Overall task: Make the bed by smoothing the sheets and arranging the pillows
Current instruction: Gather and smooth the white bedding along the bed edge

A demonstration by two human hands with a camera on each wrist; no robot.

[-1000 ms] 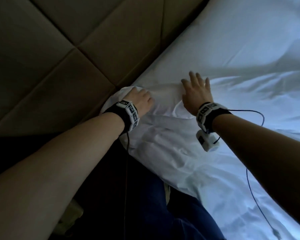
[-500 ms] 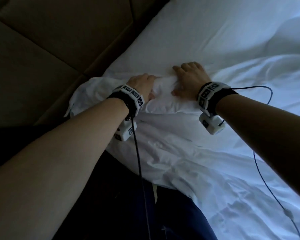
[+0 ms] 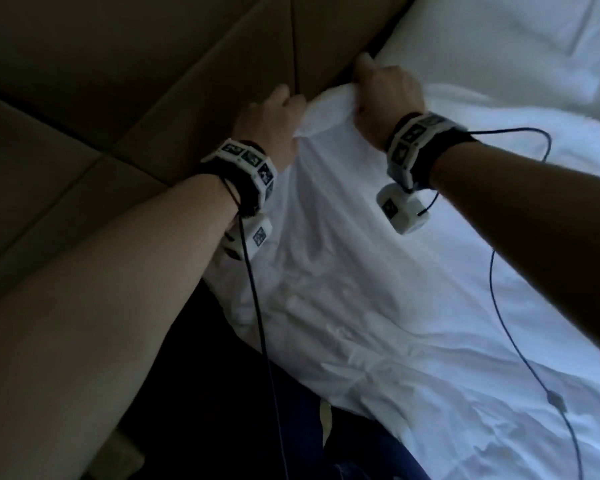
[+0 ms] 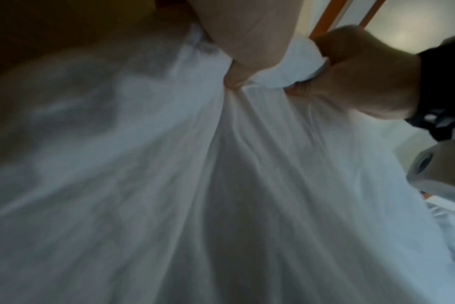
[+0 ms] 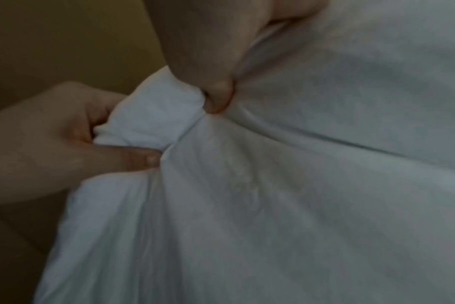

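Observation:
A white sheet (image 3: 361, 271) lies rumpled over the bed, and its top corner (image 3: 326, 105) is bunched up and lifted against the headboard. My left hand (image 3: 274, 112) grips the left side of that corner, and my right hand (image 3: 385, 88) grips the right side, knuckles up. In the left wrist view my left hand (image 4: 247, 51) pinches the cloth beside the bunched corner (image 4: 294, 63), which the right hand (image 4: 364, 82) is curled round. The right wrist view shows my right hand's thumb (image 5: 216, 88) and my left hand (image 5: 52, 144) pinching the same bunched corner (image 5: 156, 115). The sheet hangs taut below both hands.
A padded brown headboard (image 3: 153, 81) fills the left and top. A white pillow (image 3: 516, 36) lies at the top right of the bed. My dark blue trouser legs (image 3: 326, 445) stand against the bed's edge. Cables from the wrist cameras hang over the sheet.
Both hands have gone from lying on the sheet to gripping its corner. They have lifted it up and away towards the headboard, which pulls the sheet taut.

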